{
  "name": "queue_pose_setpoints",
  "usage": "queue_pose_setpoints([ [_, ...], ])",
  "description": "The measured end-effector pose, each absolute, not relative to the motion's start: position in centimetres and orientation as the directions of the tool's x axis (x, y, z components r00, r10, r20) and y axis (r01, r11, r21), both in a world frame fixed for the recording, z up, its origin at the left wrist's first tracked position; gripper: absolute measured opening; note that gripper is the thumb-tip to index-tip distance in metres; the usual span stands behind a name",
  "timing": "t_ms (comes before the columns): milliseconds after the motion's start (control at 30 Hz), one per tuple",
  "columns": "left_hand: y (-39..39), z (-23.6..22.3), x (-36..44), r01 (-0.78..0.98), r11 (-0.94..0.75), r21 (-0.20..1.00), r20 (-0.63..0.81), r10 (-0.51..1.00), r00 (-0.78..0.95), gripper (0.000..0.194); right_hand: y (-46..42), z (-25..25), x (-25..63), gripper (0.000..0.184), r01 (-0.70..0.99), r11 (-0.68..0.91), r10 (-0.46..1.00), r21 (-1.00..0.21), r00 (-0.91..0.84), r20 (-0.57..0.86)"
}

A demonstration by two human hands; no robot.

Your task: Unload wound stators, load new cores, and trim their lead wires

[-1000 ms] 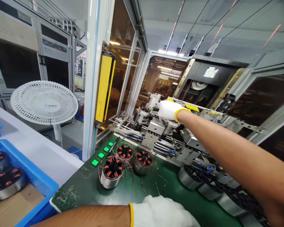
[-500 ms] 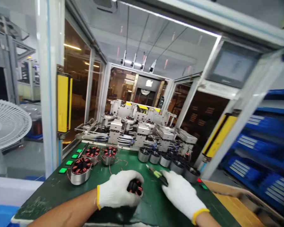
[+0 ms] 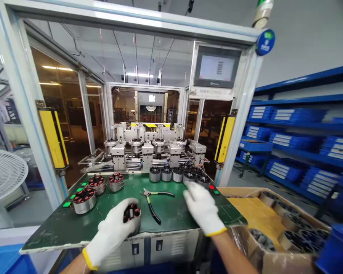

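In a white glove with a yellow cuff, my left hand [image 3: 114, 228] grips a motor stator [image 3: 132, 217] with copper windings, at the table's front edge. Diagonal cutters [image 3: 151, 195] with black and yellow-green handles lie spread apart on the green tabletop between my hands. My right hand [image 3: 200, 207], also gloved, is over the table's right side, fingers stretched out and nothing seen in them. Just beyond its fingertips stands a row of stators without copper [image 3: 177, 175]; whether it touches one I cannot tell. Several wound stators [image 3: 84, 201] with loose wire ends stand on the left.
A winding machine [image 3: 147, 150] with several stations lines the table's back. Yellow light barriers [image 3: 225, 139] flank the opening. At the right, a cardboard box [image 3: 246, 199] holds more stators. Green buttons [image 3: 67, 204] sit along the left edge, a red button [image 3: 212, 187] at the right.
The cutters have left my right hand and now lie on the table. My right hand has moved toward the bare stators. The left still holds its stator. My view has turned right and levelled.
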State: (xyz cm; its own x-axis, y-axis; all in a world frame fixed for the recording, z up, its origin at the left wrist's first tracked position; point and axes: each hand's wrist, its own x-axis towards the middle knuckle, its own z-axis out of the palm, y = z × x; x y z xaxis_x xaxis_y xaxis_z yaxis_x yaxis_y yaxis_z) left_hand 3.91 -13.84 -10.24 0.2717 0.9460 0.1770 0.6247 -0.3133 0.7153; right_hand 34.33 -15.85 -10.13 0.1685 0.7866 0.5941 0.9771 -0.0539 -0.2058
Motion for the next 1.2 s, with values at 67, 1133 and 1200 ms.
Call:
queue_pose_setpoints([
  [67,-14.2,-10.3,3.4,0.626,-0.306,0.717,0.182,0.949,0.256,0.043,-17.1,-10.0,39.3,0.045,0.923,-0.297,0.751,-0.245,0.384,0.536],
  [1133,-14.9,-8.6,1.4,0.382,-0.590,0.712,0.399,0.786,0.472,0.027,-18.1,-8.0,22.0,0.023,0.787,0.416,0.899,-0.454,-0.432,0.075],
  [1200,-15.7,-8.5,1.5,0.434,-0.633,0.641,0.427,0.764,0.483,0.018,-18.6,-8.5,21.0,0.024,0.783,0.475,0.877,-0.402,-0.461,0.139],
])
